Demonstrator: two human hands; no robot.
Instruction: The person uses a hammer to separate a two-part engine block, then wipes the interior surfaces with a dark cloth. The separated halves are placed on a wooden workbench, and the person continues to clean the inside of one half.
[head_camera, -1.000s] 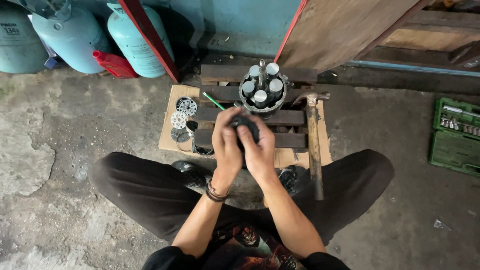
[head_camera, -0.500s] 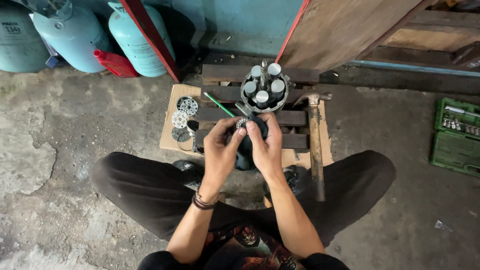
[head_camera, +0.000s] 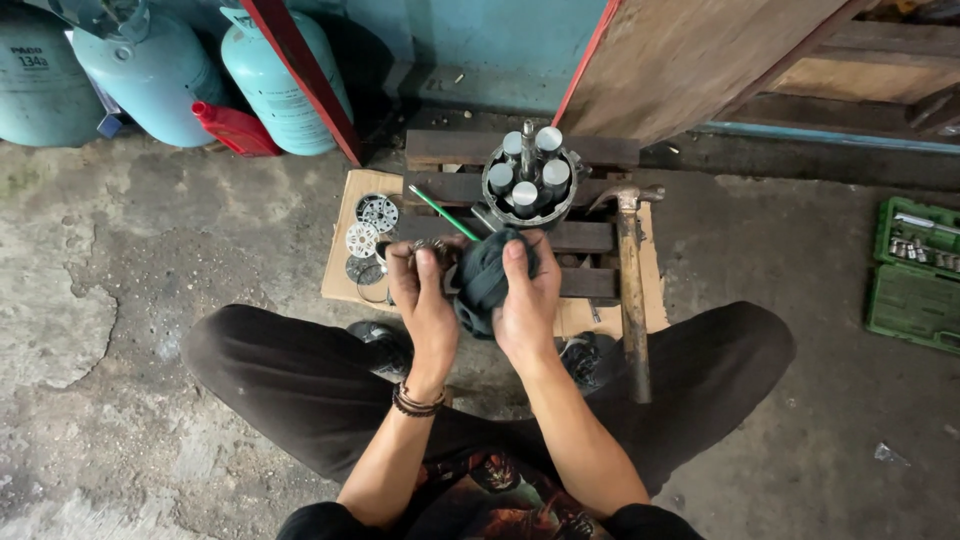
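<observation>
My right hand (head_camera: 527, 305) is closed on a dark cloth (head_camera: 486, 278) bunched between both hands. My left hand (head_camera: 424, 300) pinches a small metal ring-shaped part (head_camera: 430, 246) at its fingertips, right beside the cloth. Just beyond the hands a round metal housing with several grey pistons (head_camera: 530, 180) stands upright on a low wooden pallet (head_camera: 590, 235). I sit cross-legged on the floor behind the pallet.
A hammer (head_camera: 632, 280) lies along the pallet's right side. Round metal plates (head_camera: 366, 228) and a green-handled tool (head_camera: 442, 212) rest on cardboard at the left. Teal gas cylinders (head_camera: 160, 75) and a red can (head_camera: 238, 128) stand at the back left. A green socket case (head_camera: 915, 272) lies open at the right.
Both hands have come apart slightly and lowered toward me. The left hand has turned and now shows the small metal part beside the cloth.
</observation>
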